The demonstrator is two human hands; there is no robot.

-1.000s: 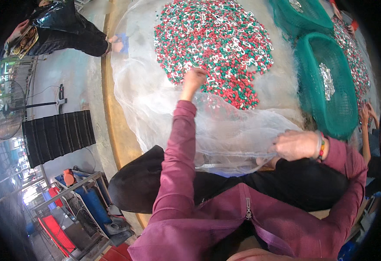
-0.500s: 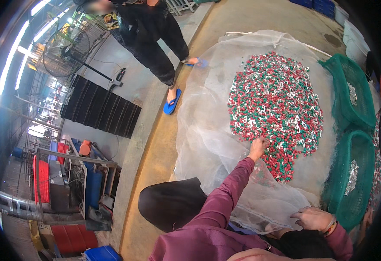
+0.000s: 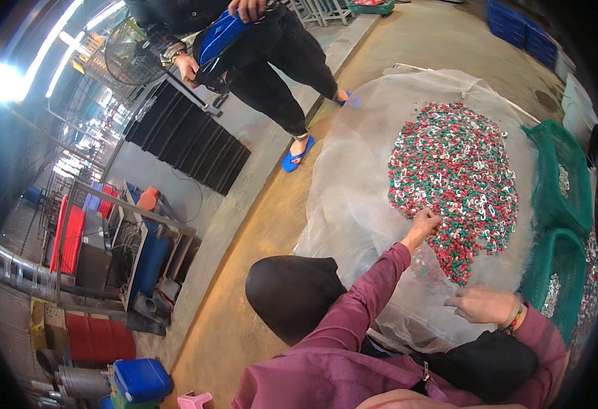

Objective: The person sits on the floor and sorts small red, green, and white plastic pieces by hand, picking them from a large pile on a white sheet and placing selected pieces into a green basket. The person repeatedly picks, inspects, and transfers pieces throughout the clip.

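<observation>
A spread pile of small red, green and white pieces [image 3: 452,170], with white clip-like loops mixed in, lies on a sheer white mesh sheet [image 3: 353,177]. At the pile's near left edge is my left hand [image 3: 424,227], its fingers pinched together. Whatever may be between those fingertips is too small to make out. Closer to me, my right hand [image 3: 483,305] is curled at the near part of the mesh, with its fingers closed on the fabric. A beaded bracelet [image 3: 516,317] circles the right wrist.
Two green mesh baskets, a farther one [image 3: 550,146] and a nearer one [image 3: 575,255], stand at the right with white loops inside. A person in blue sandals [image 3: 297,154] stands beyond the mesh at left. Black stacked crates [image 3: 190,140] and a blue bin [image 3: 141,380] are farther left.
My right hand has moved up and slightly left, toward the pile. My left hand stays at the pile's edge. The view has shifted, and the standing person's hands now show, with something blue.
</observation>
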